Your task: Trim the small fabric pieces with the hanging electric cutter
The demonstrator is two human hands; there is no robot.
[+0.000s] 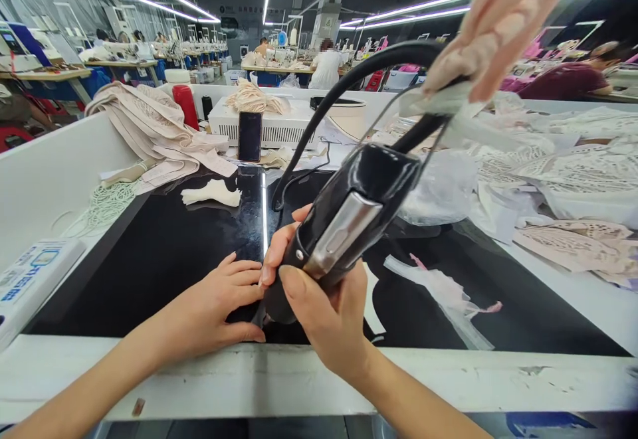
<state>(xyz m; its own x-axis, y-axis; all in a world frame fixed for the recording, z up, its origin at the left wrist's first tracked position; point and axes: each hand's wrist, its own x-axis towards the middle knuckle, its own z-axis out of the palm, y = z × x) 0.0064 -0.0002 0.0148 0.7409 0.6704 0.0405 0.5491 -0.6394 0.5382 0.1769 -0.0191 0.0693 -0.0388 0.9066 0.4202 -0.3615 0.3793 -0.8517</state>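
My right hand is wrapped around a black corded handheld tool with a silver lever along its body. It tilts, with its lower end down by the black mat near the table's front edge; its tip is hidden. A thick black cable loops from its top, where pale fabric strips are tied. Flat on the mat, left of the tool, lies my left hand, its fingers stretched toward the tool's lower end. Under the fingertips I cannot make out any material. A white cut piece shows just behind my right hand.
Sheer white scraps lie right on the mat, a cream scrap at left. Beige fabric, a phone and a white vented box stand behind. Lace pieces are piled right, a white box left. People sit farther back.
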